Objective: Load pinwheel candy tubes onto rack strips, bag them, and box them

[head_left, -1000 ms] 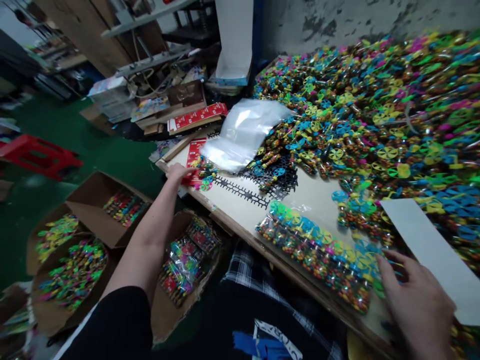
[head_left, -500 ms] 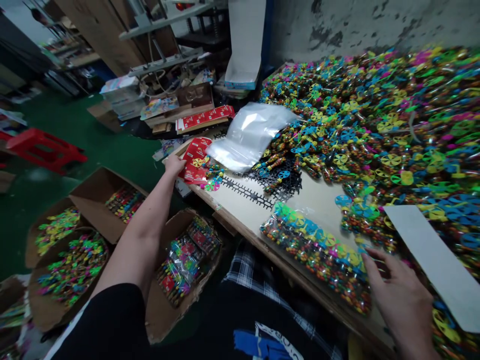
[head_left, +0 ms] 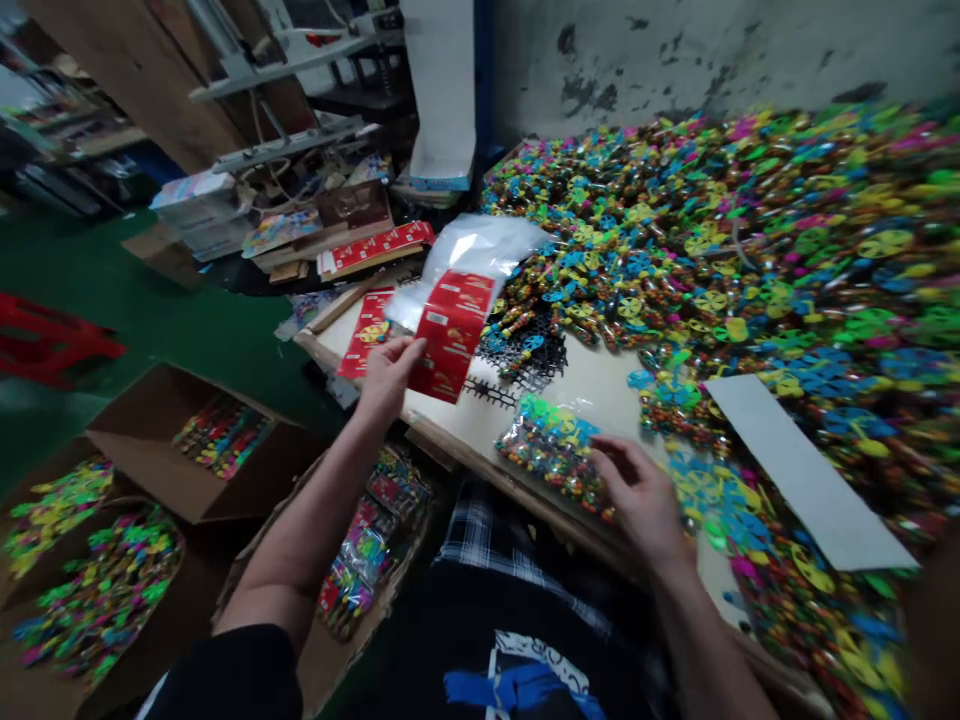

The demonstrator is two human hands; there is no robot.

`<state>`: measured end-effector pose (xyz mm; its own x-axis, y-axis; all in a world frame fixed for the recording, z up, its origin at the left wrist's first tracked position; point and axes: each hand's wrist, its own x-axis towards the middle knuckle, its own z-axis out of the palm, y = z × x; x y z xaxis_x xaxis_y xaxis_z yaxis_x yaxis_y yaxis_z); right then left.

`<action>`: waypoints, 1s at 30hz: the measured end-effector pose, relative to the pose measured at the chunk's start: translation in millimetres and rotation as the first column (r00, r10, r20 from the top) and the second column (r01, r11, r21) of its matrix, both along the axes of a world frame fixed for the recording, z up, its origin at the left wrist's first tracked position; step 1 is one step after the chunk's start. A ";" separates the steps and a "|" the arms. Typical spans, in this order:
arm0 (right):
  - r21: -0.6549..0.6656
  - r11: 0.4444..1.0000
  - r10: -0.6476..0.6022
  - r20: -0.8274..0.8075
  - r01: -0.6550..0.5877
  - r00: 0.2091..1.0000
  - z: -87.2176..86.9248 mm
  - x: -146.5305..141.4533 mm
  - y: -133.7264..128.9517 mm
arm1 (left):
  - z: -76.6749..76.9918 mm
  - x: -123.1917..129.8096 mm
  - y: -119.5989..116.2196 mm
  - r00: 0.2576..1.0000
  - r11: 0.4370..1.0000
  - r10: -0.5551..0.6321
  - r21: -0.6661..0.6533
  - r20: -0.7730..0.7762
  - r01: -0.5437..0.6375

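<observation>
My left hand pinches the near edge of a red printed card, raised over the left part of the table. More red cards lie flat beneath and left of it, with a small yellow wheel piece on top. My right hand is at the right end of a clear bag packed with bead-filled tubes topped by coloured wheels. Its fingers curl onto the bag's upper edge, and the hand hides that end. The bag lies along the table's near edge.
A large heap of wheel-topped tubes covers the table's back and right. Clear plastic sheets, black toothed strips and a white card strip lie there. Cardboard boxes with packed toys stand on the floor at left.
My left hand has lifted a red card from the stack and brought it right. My right hand has moved left along with the bag's end, its fingers curling in more. The view has shifted.
</observation>
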<state>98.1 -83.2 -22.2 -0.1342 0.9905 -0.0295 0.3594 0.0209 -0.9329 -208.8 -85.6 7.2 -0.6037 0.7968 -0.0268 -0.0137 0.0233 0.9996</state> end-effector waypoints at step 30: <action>0.063 0.988 0.148 -0.134 -0.141 0.980 14.3 39.8 -27.5 | -10.1 163.0 -40.2 0.795 0.853 -0.489 -0.006 -0.360 0.522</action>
